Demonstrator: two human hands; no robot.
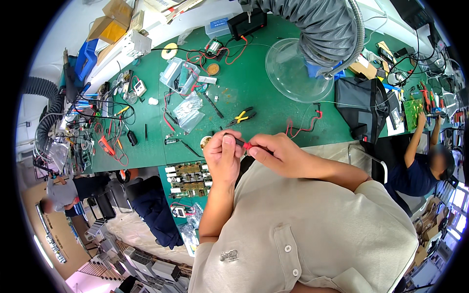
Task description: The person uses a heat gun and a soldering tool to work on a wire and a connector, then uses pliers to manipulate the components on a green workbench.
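In front of my chest, over the bench's near edge, my left hand [223, 155] is closed around the black end of a slim black-and-red tool [247, 145]. My right hand [286, 155] pinches the tool's red part from the other side. Fingers cover most of it, so its exact kind does not show. Beyond my hands, yellow-and-black pliers [241, 116] lie on the green bench mat [254, 73]. Several circuit boards [188, 179] with white parts sit beside my left forearm. A red-and-black test lead [312, 122] lies past my right hand.
A clear fume hood [278, 73] on a grey duct [317, 24] hangs over the bench. Left of centre lie a plastic parts box [179, 75] and clear bags [188, 112]. A black bag [359, 107] stands right, near a seated person [425, 168]. Another person [63, 193] is far left.
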